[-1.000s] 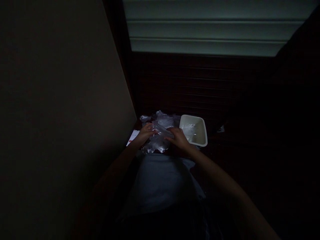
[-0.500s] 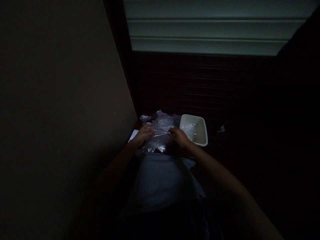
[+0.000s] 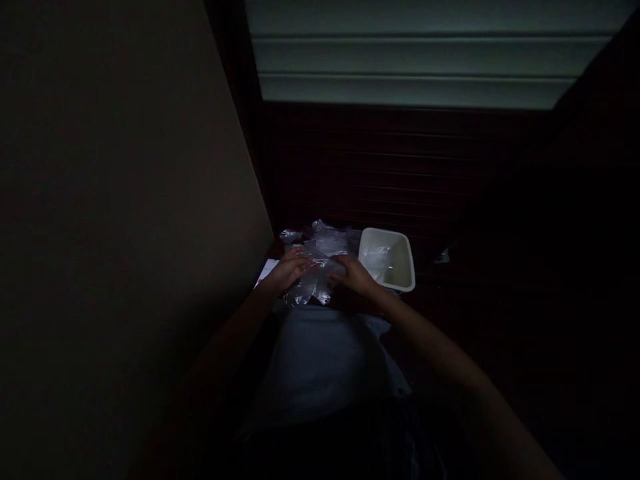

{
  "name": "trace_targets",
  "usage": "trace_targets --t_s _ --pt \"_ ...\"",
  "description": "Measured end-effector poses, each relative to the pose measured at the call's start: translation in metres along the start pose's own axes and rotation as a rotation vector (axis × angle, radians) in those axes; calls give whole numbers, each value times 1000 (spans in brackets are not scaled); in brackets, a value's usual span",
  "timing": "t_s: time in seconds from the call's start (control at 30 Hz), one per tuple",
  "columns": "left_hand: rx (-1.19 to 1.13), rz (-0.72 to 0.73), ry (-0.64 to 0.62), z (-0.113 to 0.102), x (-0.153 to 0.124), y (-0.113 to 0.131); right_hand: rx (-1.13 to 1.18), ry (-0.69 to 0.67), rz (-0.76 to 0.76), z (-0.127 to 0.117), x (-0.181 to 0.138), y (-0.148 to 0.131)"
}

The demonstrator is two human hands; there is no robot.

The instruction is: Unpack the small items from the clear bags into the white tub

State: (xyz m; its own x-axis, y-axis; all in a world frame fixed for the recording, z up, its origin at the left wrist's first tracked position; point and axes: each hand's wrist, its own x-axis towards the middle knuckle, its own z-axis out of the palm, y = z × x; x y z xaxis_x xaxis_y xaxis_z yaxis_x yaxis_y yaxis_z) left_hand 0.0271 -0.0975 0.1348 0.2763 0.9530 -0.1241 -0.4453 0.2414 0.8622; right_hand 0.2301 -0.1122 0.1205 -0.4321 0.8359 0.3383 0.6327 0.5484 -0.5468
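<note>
In dim light, a pile of clear, crinkled plastic bags (image 3: 330,239) lies in front of me. My left hand (image 3: 287,272) is at the pile's left side, with its fingers closed around the edge of a clear plastic bag (image 3: 319,265). On the other side, my right hand (image 3: 353,273) has its thumb and fingers apart, close to or touching the same bag; nothing shows gripped between them. Just right of that hand stands a whitish plastic basin (image 3: 411,267) with some clear plastic (image 3: 377,259) inside.
White paper (image 3: 267,268) with a reddish mark lies beside my left wrist. A plain wall (image 3: 150,167) rises close on the left. Dark slatted panelling (image 3: 380,157) stands behind the pile, below pale slats (image 3: 410,60). A small shiny scrap (image 3: 443,257) is right of the basin.
The plastic stretched taut between both hands has gone slack. My right thumb and fingers have parted from their pinch. More of the paper at the left shows.
</note>
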Motion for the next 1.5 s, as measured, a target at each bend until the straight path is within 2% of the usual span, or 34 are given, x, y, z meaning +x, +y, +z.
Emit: trace_targets --t_s 0.27,0.47,0.57,0.63,0.7,0.77,0.83,0.9,1.0,1.1,1.23,1.37,1.5 --pt "1 -52 -36 8 -5 4 -75 63 88 -1 3 -9" --pt "44 -33 -51 6 -6 4 -142 -21 177 -8 2 -14" --pt "154 -52 -5 0 -5 0 -186 -56 170 -11 2 -8" --pt "285 -53 85 -4 -4 -4 -226 -82 169 -13 3 -3" --pt "465 52 214 -4 -5 -8 -263 -118 176 -14 4 2" --pt "668 257 265 0 -8 -10 -282 -156 170 -15 6 6" --pt "849 439 174 6 -10 -11 -290 -182 157 -15 7 7" --pt "961 493 21 11 -11 -13 -289 -196 153 -15 9 6" --pt "994 414 -89 10 -6 -17 -249 -210 161 -16 9 5" --pt "983 291 -107 2 0 -18 -154 -267 139 -20 10 7" --pt "962 199 -139 -5 0 -16 54 -307 143 -23 8 21" --pt "809 61 -159 -9 -4 -17 300 -203 225 -21 6 37" --pt "760 -49 -200 -17 -4 -22 515 -93 342 -19 5 39"
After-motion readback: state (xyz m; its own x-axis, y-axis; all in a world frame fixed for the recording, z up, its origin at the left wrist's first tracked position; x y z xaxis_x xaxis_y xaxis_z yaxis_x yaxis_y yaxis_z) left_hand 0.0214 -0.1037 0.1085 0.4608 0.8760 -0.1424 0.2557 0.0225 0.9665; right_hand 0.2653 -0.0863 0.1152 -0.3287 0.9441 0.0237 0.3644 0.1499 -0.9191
